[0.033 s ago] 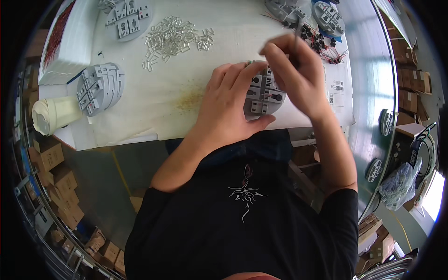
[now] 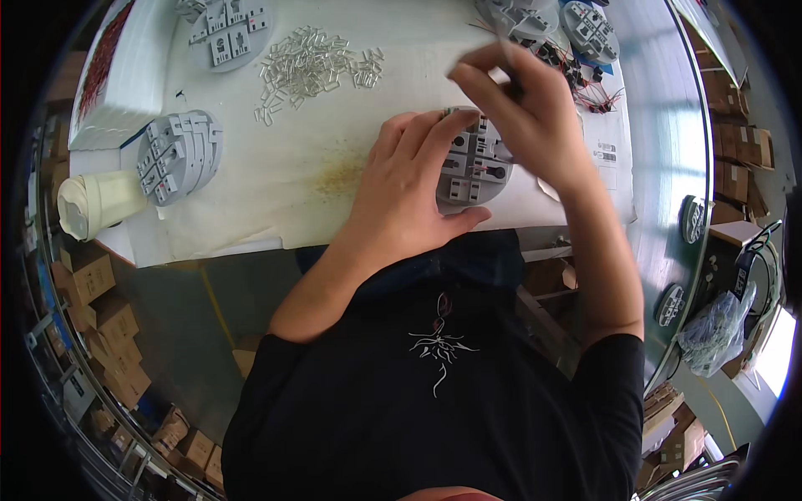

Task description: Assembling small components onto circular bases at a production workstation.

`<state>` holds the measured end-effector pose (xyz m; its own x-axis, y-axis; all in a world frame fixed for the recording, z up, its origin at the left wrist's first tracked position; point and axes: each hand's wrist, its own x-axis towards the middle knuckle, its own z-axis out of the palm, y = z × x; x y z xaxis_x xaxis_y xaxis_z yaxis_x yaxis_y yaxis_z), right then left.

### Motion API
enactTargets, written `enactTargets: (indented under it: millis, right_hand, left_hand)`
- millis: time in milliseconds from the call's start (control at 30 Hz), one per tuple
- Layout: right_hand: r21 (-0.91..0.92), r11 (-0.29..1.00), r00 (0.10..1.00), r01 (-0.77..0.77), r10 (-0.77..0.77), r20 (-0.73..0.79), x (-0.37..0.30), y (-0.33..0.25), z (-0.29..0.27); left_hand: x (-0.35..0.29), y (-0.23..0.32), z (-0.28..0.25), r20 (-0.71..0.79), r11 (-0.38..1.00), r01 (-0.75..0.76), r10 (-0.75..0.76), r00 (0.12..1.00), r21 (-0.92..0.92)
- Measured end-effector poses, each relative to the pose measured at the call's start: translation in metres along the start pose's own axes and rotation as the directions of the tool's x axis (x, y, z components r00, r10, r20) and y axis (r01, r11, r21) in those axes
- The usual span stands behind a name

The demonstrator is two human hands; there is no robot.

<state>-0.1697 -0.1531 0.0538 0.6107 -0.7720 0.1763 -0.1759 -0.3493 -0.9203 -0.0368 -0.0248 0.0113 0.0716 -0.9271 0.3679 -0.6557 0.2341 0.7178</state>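
A round grey plastic disc (image 2: 471, 194) with raised blocks and slots lies near the table's front edge. My left hand (image 2: 399, 188) is closed around its left side, fingers over the far rim and thumb at the near rim. My right hand (image 2: 541, 121) hovers over the disc's far right side, its fingers curled around a thin grey tool (image 2: 503, 37) that points up and away. The tool is blurred, and its kind cannot be made out. Part of the disc is hidden beneath both hands.
Clear little tubes (image 2: 309, 67) lie heaped at the back. More grey discs stand at the left (image 2: 180, 159), far left (image 2: 230, 33) and far right (image 2: 590, 33). Black parts with red wires (image 2: 589, 92) lie at right. A cream cup (image 2: 100, 204) lies at the left edge.
My right hand has moved slightly away and to the left, lifting off the disc with the tool, so more of the disc shows. My left hand has stayed in place.
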Motion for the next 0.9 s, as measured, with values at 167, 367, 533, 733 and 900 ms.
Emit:
enactTargets:
  millis: [167, 367, 533, 733, 900]
  right_hand:
    - [-0.379, 0.665, 0.762, 0.644, -0.602, 0.238, 0.106, 0.085, 0.027]
    - [-0.442, 0.682, 0.813, 0.582, -0.471, 0.343, 0.104, 0.071, 0.04]
    - [-0.653, 0.64, 0.909, 0.405, -0.359, 0.212, 0.088, 0.064, 0.043]
    - [-0.285, 0.957, 0.998, -0.049, 0.057, 0.02, 0.04, 0.02, -0.011]
    - [-0.254, 0.907, 0.932, -0.335, 0.358, 0.051, 0.003, 0.006, -0.017]
  left_hand:
    - [-0.002, -0.001, -0.008, 0.075, 1.0, 0.005, -0.005, 0.997, 0.002]
    - [-0.018, -0.005, -0.028, 0.062, 1.0, 0.003, -0.003, 0.998, 0.004]
    - [-0.013, -0.005, -0.023, 0.082, 0.997, -0.021, 0.014, 0.997, 0.077]
    - [-0.01, -0.011, -0.016, -0.001, 0.999, 0.034, -0.034, 0.999, 0.033]
    - [-0.009, -0.018, -0.016, -0.037, 0.999, 0.037, -0.038, 0.999, -0.036]
